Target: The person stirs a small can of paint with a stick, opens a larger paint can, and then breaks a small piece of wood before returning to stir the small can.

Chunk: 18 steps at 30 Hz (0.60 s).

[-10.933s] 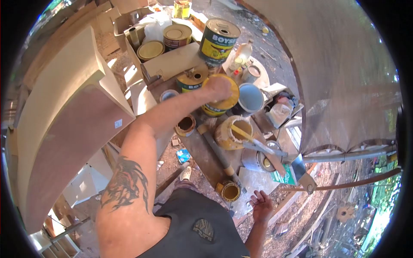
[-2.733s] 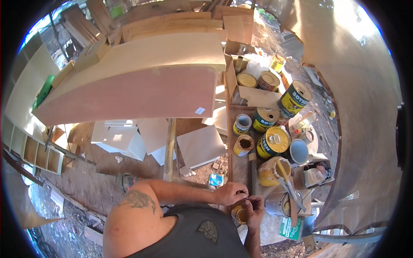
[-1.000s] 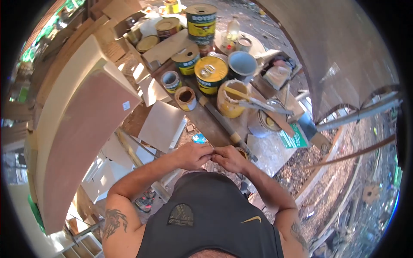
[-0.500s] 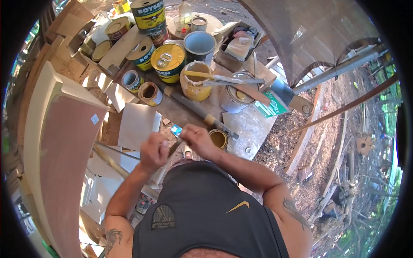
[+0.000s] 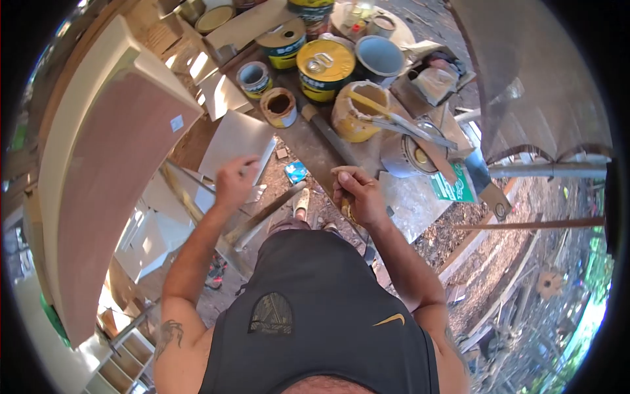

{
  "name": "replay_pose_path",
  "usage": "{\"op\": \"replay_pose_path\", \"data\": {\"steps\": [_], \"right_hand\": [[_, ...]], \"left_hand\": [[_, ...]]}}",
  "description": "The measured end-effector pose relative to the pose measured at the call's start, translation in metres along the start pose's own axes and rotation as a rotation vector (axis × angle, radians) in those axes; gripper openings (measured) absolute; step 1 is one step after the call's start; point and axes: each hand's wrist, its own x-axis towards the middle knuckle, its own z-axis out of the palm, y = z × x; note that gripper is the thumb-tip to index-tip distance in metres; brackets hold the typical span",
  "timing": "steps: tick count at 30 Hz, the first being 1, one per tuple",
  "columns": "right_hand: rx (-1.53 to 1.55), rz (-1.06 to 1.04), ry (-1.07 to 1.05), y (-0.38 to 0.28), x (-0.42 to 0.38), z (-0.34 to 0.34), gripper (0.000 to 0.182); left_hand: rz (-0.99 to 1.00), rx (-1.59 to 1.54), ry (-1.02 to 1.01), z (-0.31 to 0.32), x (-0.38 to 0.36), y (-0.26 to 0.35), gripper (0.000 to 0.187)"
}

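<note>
On the left, my left hand point(image 5: 235, 182) hangs in the air by a pale flat board point(image 5: 230, 141), its index finger and thumb apart and nothing visible between them. My right hand point(image 5: 357, 192) is closed in a pinch at the near edge of the paint-stained table point(image 5: 410, 203); what its fingertips hold is too small to make out. Behind the right hand, partly hidden, is a small yellowish can point(image 5: 346, 209). Beyond it lies a dark stick point(image 5: 325, 134), near a yellow-smeared tub point(image 5: 357, 111) with a brush point(image 5: 380, 108) across its top.
A yellow-lidded can point(image 5: 325, 62), a brown-stained can point(image 5: 279, 107) and a grey tub point(image 5: 379, 58) stand at the back. A large curved panel point(image 5: 125, 190) rises on the left. A blue packet point(image 5: 296, 172) lies on the ground beyond my feet.
My hands have moved apart, the left one leftward and up, the right one to the right. The thin strip seen between them earlier no longer shows there. The view has shifted.
</note>
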Motion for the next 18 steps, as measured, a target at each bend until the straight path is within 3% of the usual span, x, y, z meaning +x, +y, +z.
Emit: {"op": "replay_pose_path", "data": {"steps": [2,4,7,11,14,18], "right_hand": [[-0.07,-0.003,-0.032,-0.006,0.0,0.008,0.024],[-0.115,-0.043,-0.05,-0.001,0.003,0.012,0.022],[-0.215,-0.042,-0.089,-0.008,0.005,0.02,0.02],[-0.338,-0.087,-0.09,-0.003,0.012,0.024,0.017],[-0.399,-0.092,-0.079,0.005,0.02,0.032,0.015],[-0.373,-0.087,-0.069,0.007,0.036,0.043,0.016]], "left_hand": [[-0.056,-0.348,-0.19,0.016,-0.012,0.032,0.028],[0.006,-0.521,-0.291,0.033,-0.018,0.055,0.027],[-0.107,-0.669,-0.408,0.053,-0.02,0.067,0.023],[-0.112,-0.697,-0.413,0.068,-0.015,0.055,0.016],[-0.032,-0.619,-0.24,0.073,-0.019,0.054,0.012],[-0.095,-0.793,-0.176,0.087,-0.011,0.037,0.009]]}}
